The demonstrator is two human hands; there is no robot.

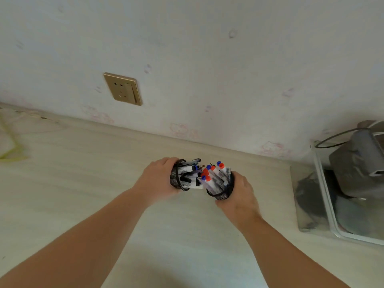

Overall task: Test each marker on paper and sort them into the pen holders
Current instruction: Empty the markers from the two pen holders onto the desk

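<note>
Gripping two black mesh pen holders, one per hand, both tipped so their open mouths face each other near the desk's back edge, about mid-width. Whether they touch the desk point(83, 183) surface or sit just above it, can't tell.

Left hand point(159, 179): fingers curled round the left holder point(175, 179), palm on its outer side. It lies almost on its side, mouth pointing right. Markers inside mostly black-capped point(186, 180), white barrels, one blue cap visible.

Right hand point(242, 193): fingers wrapped round the right holder point(224, 193), thumb low on its near side. Holder tilted, mouth up and left. Its markers have red and blue caps point(207, 177), tips fanning out toward the left holder's mouth; the two bunches nearly meet, contact unclear from blur.

Back wall carries a gold socket plate point(123, 88), left of the hands. Clear plastic bin point(324, 204) at the desk's right edge holds grey stuff. Yellow-green cord point(9, 140) near the left edge.
</note>
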